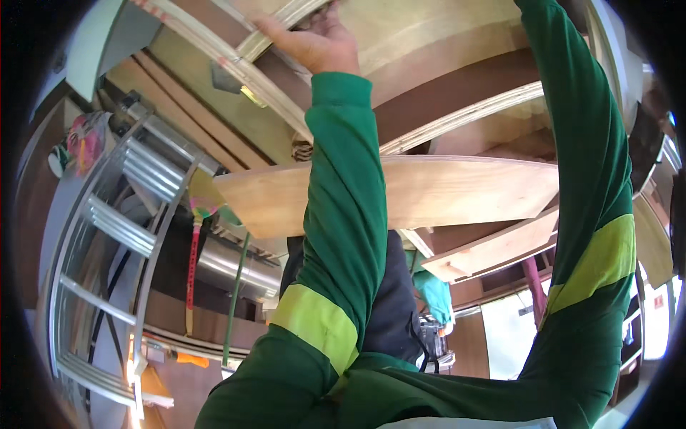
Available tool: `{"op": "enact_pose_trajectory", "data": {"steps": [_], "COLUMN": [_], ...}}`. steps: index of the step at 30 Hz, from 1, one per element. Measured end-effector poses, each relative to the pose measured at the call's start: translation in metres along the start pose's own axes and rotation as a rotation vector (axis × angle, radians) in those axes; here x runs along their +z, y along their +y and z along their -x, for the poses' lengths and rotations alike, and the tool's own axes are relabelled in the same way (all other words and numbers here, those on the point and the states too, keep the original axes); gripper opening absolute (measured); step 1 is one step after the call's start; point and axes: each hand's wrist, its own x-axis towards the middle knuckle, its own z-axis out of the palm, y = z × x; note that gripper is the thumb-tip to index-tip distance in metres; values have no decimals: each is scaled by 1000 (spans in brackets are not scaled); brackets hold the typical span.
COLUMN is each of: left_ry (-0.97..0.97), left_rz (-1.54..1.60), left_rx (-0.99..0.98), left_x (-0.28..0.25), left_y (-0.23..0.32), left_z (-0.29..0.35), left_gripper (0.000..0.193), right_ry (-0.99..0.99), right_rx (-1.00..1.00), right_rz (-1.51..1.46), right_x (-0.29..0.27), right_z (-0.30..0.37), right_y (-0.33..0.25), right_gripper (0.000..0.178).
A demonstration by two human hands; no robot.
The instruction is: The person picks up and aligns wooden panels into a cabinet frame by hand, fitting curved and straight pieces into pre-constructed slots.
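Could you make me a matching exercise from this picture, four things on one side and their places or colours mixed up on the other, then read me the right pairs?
Things:
1. Left hand
2. Ladder
3. Long board
4. Hanging cloth

Places or colours:
A. Silver metal, at the left side of the picture
B. Turquoise
C. Raised to pale wooden framing near the top edge
D. Pale wood, crossing behind the left sleeve

Right pairs: 1-C, 2-A, 3-D, 4-B.
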Motion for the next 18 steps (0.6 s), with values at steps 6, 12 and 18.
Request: {"op": "enact_pose_trajectory", "data": {"steps": [6, 12, 18], "left_ry": [-14, -20, -140], "left_rz": [328, 609, 670], "left_rx": [204, 11, -153], "left_x": [-18, -19, -34], "left_y": [-21, -23, -44], "left_z": [11, -1, -28], "left_gripper": [105, 76, 61], "right_ry": [-7, -44, -73], "right_rx": [6, 9, 86], "right_rz": [47, 26, 48], "right_x": [11, 9, 7], "right_z": [12, 6, -4], "right_y": [-9, -4, -8], "right_gripper": [41, 47, 49]}}
